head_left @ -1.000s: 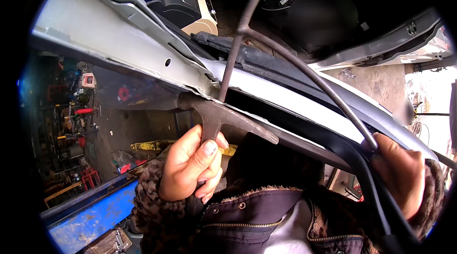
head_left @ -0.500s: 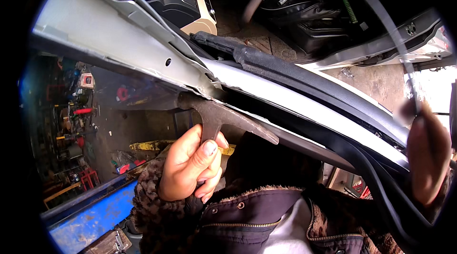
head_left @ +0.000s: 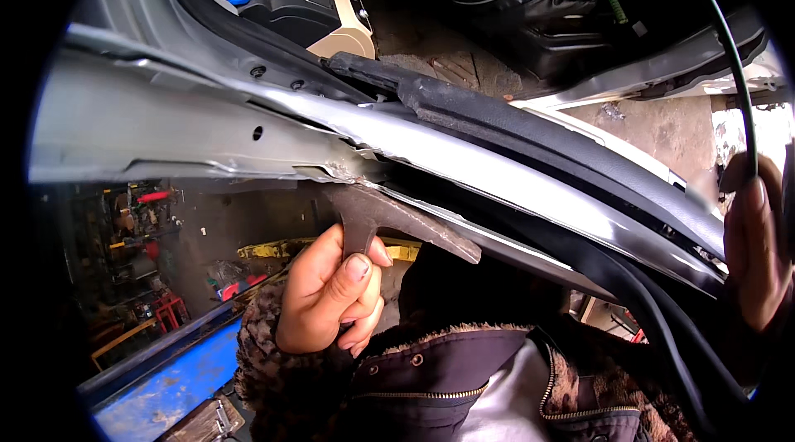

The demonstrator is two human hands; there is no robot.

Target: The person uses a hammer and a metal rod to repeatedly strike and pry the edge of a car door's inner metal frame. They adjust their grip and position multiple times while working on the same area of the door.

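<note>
My left hand (head_left: 331, 293) grips the short stem of a dark T-shaped metal tool (head_left: 406, 222), thumb on the near side. The tool's long tapering arm lies along the lower edge of a silver car body rail (head_left: 513, 160), just below a rough, bent joint. A pale grey panel (head_left: 182, 127) meets the rail at that joint, where the metal looks torn. Off to the right, my right hand (head_left: 755, 251) is closed round a long thin dark rod (head_left: 737, 53). The rod rises past the upper edge of the view, so its far end is hidden.
A black rubber seal (head_left: 638, 293) hangs loose below the rail. Black trim (head_left: 497, 115) runs along its far side. Beyond lies a black and beige console (head_left: 339, 3). Tools fill the left side, above a blue beam (head_left: 174, 392).
The pale panel now appears flatter and lower, and a black seal and holed frame show behind it. The rod and my right hand have shifted right. My left hand keeps its hold.
</note>
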